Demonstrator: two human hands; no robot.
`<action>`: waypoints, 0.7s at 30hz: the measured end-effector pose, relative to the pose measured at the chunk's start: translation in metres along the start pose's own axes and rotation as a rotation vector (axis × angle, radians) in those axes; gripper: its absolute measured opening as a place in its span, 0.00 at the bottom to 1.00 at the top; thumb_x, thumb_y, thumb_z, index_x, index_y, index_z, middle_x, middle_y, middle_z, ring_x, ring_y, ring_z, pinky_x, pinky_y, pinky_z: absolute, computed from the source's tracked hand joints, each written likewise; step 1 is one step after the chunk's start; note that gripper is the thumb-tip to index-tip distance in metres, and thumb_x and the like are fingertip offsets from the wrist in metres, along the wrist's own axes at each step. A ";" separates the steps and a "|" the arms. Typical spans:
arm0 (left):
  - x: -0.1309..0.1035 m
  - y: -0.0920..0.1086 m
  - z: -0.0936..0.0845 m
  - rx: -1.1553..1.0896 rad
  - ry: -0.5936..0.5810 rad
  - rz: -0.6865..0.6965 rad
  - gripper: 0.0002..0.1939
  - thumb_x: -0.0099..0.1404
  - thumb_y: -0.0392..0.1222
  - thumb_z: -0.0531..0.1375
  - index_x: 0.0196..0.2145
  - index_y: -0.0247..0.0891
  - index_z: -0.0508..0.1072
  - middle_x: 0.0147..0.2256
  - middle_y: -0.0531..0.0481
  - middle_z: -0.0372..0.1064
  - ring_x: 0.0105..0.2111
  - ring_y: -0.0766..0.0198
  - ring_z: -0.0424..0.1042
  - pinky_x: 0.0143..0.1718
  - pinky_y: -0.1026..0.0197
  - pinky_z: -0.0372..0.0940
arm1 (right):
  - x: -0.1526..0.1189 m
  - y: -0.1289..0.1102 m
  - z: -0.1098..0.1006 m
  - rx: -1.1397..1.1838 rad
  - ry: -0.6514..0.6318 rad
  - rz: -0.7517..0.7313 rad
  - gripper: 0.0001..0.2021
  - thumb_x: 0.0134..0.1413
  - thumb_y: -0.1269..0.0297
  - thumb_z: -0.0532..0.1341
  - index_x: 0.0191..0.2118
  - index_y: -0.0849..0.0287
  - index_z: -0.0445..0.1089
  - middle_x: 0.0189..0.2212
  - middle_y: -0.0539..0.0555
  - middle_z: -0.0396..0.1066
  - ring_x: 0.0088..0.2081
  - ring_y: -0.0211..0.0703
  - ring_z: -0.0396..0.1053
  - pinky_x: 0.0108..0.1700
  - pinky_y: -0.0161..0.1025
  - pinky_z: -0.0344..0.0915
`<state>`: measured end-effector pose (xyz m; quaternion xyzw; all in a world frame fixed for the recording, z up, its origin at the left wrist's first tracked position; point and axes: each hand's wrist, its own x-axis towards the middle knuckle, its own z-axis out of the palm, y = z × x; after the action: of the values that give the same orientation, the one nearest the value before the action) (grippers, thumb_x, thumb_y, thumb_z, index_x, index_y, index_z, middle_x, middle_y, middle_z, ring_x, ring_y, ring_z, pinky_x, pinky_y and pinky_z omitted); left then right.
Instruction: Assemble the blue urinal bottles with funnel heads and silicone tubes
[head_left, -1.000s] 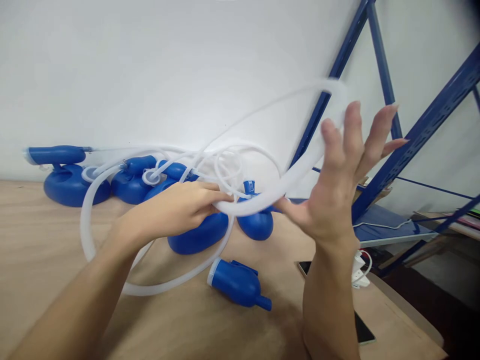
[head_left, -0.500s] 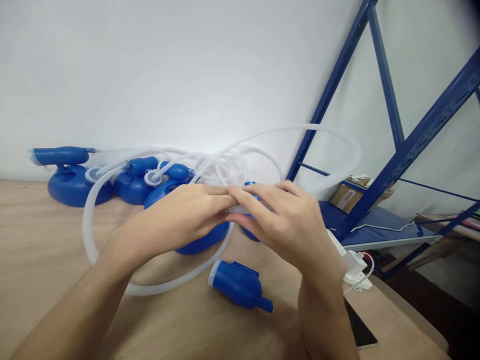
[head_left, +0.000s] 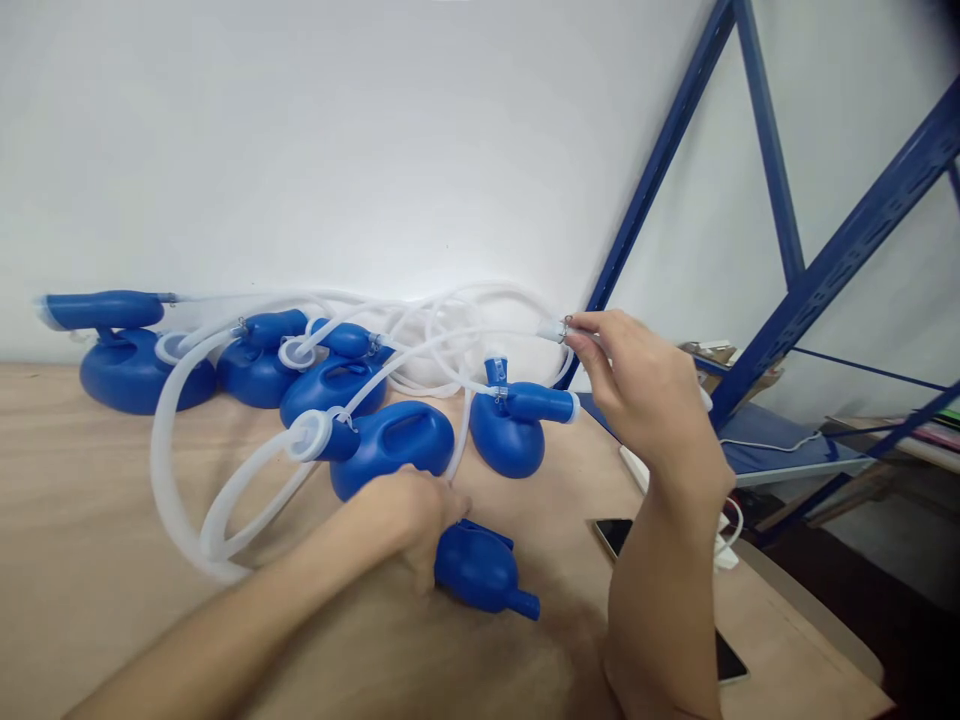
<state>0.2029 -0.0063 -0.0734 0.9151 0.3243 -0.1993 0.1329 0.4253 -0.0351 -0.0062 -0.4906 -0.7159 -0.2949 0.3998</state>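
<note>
Left hand [head_left: 427, 520] curls, palm down, over the wide end of a smooth blue plastic bottle-shaped piece [head_left: 478, 568] with a narrow round spout, lying on its side on the pale wood-grained table [head_left: 360, 650]; its fingers are mostly hidden, so I cannot tell how firmly they close. Right hand [head_left: 645, 390], raised, pinches between thumb and forefinger the end of a translucent white flexible hose [head_left: 480, 332], at a thin metal wire clip [head_left: 565, 330]. A dark flat phone [head_left: 615, 535] lies near the right forearm. Beyond the hands, squat, rounded blue plastic jugs [head_left: 405, 440] stand in a slanting row, loops of milky tubing [head_left: 169, 450] curving among them. Behind rise a matte white wall [head_left: 375, 150] and, to the right, a blue perforated metal rack [head_left: 832, 270].
</note>
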 end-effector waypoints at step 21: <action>-0.102 -0.081 -0.045 -0.245 1.224 -0.148 0.33 0.61 0.70 0.64 0.54 0.44 0.72 0.37 0.56 0.75 0.33 0.59 0.73 0.37 0.60 0.69 | 0.007 -0.020 0.018 0.230 0.012 -0.139 0.13 0.67 0.64 0.52 0.38 0.56 0.74 0.32 0.54 0.77 0.31 0.44 0.70 0.35 0.41 0.60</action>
<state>0.0907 0.0164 0.0031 0.8166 0.4247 0.3907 0.0128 0.4000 -0.0237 -0.0100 -0.3888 -0.7750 -0.2407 0.4361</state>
